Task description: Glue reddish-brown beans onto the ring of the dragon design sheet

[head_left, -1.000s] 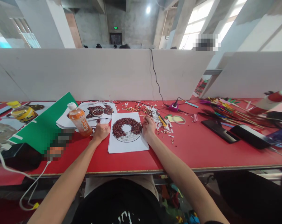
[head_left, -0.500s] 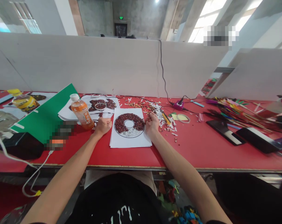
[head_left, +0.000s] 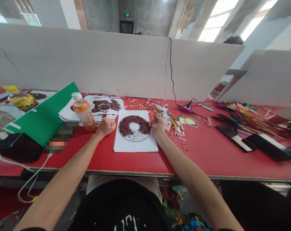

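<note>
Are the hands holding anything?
Cannot be told. The left hand is a closed fist beside the paper; the right hand is curled by the scraps, its fingertips hidden.

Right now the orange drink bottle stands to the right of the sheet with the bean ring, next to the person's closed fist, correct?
Not quite. The head view shows the orange drink bottle standing to the left of the sheet with the bean ring, not the right. It is indeed next to the closed left hand.
</note>
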Action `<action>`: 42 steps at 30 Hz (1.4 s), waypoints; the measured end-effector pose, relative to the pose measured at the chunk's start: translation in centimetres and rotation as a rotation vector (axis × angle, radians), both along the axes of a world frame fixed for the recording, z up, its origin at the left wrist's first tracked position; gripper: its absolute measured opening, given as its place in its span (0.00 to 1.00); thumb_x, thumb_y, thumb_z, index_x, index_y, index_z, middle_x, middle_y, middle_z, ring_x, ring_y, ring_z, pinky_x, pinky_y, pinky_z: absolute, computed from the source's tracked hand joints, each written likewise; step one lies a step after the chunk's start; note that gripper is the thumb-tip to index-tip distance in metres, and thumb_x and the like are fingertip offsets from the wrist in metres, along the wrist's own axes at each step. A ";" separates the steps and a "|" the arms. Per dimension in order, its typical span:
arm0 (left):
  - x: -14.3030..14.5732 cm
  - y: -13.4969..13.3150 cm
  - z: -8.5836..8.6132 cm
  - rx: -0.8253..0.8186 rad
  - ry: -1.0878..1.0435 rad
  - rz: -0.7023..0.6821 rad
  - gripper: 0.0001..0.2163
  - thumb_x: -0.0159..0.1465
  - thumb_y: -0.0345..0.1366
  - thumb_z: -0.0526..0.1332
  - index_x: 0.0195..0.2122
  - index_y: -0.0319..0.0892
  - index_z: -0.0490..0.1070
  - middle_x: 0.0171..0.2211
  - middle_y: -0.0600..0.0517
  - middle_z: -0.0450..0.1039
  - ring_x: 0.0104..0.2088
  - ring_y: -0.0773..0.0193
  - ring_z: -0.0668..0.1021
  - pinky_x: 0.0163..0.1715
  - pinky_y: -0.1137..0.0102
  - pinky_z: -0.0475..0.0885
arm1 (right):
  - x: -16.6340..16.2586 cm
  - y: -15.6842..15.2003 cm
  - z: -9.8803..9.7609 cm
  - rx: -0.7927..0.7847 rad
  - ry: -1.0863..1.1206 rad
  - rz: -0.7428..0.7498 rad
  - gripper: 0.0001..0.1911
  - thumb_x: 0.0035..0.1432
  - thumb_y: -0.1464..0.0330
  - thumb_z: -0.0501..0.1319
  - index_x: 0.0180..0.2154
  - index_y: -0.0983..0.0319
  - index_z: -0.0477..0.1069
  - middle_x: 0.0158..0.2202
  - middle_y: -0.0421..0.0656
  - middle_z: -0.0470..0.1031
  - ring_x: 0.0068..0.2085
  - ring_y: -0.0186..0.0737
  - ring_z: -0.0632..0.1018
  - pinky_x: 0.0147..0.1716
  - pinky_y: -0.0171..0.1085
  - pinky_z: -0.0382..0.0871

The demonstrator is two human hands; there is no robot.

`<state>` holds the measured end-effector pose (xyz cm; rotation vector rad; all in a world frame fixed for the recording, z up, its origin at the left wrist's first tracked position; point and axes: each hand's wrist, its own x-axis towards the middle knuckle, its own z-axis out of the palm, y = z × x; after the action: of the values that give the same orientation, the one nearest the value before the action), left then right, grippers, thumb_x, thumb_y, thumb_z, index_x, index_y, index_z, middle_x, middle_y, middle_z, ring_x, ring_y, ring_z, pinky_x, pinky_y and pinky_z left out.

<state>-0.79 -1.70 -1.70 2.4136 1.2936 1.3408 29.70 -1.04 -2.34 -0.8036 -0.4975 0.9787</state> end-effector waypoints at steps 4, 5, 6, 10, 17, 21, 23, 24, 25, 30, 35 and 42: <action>-0.1 0.1 -0.1 0.030 -0.002 -0.014 0.20 0.52 0.29 0.56 0.17 0.45 0.39 0.15 0.58 0.41 0.17 0.69 0.50 0.20 0.67 0.46 | 0.0 -0.2 0.1 0.001 -0.010 0.015 0.12 0.46 0.68 0.69 0.36 0.59 0.74 0.27 0.34 0.74 0.25 0.31 0.71 0.23 0.31 0.65; -0.1 0.2 -0.1 0.038 -0.001 -0.019 0.20 0.52 0.29 0.56 0.17 0.45 0.40 0.14 0.58 0.41 0.17 0.69 0.51 0.20 0.67 0.46 | 0.0 -0.2 0.1 0.004 -0.016 0.018 0.12 0.46 0.68 0.69 0.36 0.59 0.73 0.27 0.34 0.74 0.25 0.31 0.71 0.23 0.31 0.65; -0.1 0.2 -0.1 0.047 0.000 -0.023 0.20 0.52 0.29 0.56 0.17 0.45 0.40 0.14 0.58 0.41 0.17 0.69 0.51 0.20 0.67 0.46 | 0.0 -0.3 0.1 0.007 -0.024 0.021 0.12 0.46 0.67 0.69 0.35 0.59 0.73 0.26 0.34 0.74 0.25 0.30 0.71 0.24 0.31 0.65; -0.1 0.1 -0.1 0.083 0.006 -0.024 0.19 0.52 0.29 0.56 0.17 0.45 0.40 0.14 0.58 0.42 0.16 0.69 0.51 0.20 0.67 0.46 | 0.0 -0.4 0.3 0.020 -0.071 0.032 0.12 0.45 0.66 0.70 0.35 0.59 0.73 0.27 0.34 0.75 0.25 0.30 0.72 0.25 0.31 0.66; -0.2 -0.1 -0.1 0.136 0.044 -0.011 0.19 0.52 0.28 0.55 0.17 0.45 0.41 0.13 0.58 0.44 0.17 0.69 0.51 0.21 0.67 0.47 | -1.1 -1.3 0.8 0.061 -0.283 0.084 0.15 0.45 0.62 0.72 0.36 0.60 0.76 0.30 0.38 0.78 0.28 0.32 0.73 0.28 0.33 0.67; -0.1 -0.4 0.2 0.171 0.072 -0.001 0.18 0.53 0.28 0.55 0.16 0.45 0.43 0.13 0.58 0.46 0.18 0.68 0.52 0.22 0.67 0.47 | -1.8 -2.2 1.2 0.100 -0.449 0.119 0.14 0.48 0.61 0.72 0.36 0.60 0.77 0.32 0.40 0.79 0.33 0.35 0.77 0.35 0.35 0.70; 0.1 -0.6 0.3 0.185 0.091 -0.004 0.17 0.54 0.27 0.55 0.16 0.44 0.45 0.14 0.58 0.48 0.18 0.68 0.52 0.23 0.67 0.47 | -1.9 -2.7 1.5 0.114 -0.531 0.144 0.14 0.49 0.61 0.72 0.37 0.60 0.77 0.33 0.41 0.80 0.35 0.38 0.78 0.38 0.36 0.71; 0.2 -0.8 0.4 0.190 0.101 -0.007 0.17 0.54 0.27 0.56 0.16 0.44 0.46 0.14 0.57 0.48 0.18 0.68 0.53 0.23 0.67 0.47 | -2.0 -2.9 1.6 0.119 -0.571 0.156 0.14 0.50 0.60 0.72 0.37 0.60 0.77 0.33 0.41 0.80 0.36 0.39 0.78 0.38 0.37 0.72; 0.3 -0.9 0.4 0.194 0.109 -0.009 0.17 0.54 0.27 0.56 0.16 0.44 0.47 0.14 0.57 0.49 0.19 0.68 0.53 0.23 0.67 0.47 | -2.0 -3.1 1.7 0.125 -0.609 0.168 0.14 0.51 0.60 0.71 0.37 0.59 0.77 0.34 0.41 0.80 0.36 0.39 0.78 0.38 0.37 0.72; 0.5 -1.1 0.4 0.201 0.122 -0.008 0.16 0.55 0.26 0.55 0.16 0.44 0.48 0.15 0.57 0.49 0.19 0.68 0.54 0.24 0.67 0.48 | -2.2 -4.0 2.1 0.138 -0.793 0.283 0.15 0.52 0.58 0.71 0.37 0.59 0.77 0.33 0.42 0.81 0.33 0.40 0.79 0.34 0.37 0.73; 0.1 -1.0 0.4 0.188 0.073 0.029 0.18 0.57 0.26 0.54 0.17 0.44 0.45 0.15 0.58 0.47 0.19 0.68 0.53 0.23 0.67 0.48 | -2.8 -4.6 2.2 0.126 -0.910 0.308 0.15 0.58 0.56 0.66 0.42 0.59 0.78 0.36 0.44 0.83 0.35 0.43 0.81 0.34 0.39 0.75; -0.3 -1.3 0.0 0.123 0.035 0.043 0.19 0.58 0.28 0.56 0.18 0.44 0.44 0.16 0.59 0.44 0.19 0.69 0.51 0.23 0.66 0.47 | -3.5 -4.9 1.8 0.150 -1.052 0.297 0.14 0.65 0.57 0.59 0.45 0.59 0.74 0.38 0.45 0.83 0.39 0.44 0.83 0.40 0.40 0.76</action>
<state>-1.08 -3.00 -1.69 2.5144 1.3163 1.4358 26.24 -5.98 -0.53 -1.0947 -1.6115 0.7052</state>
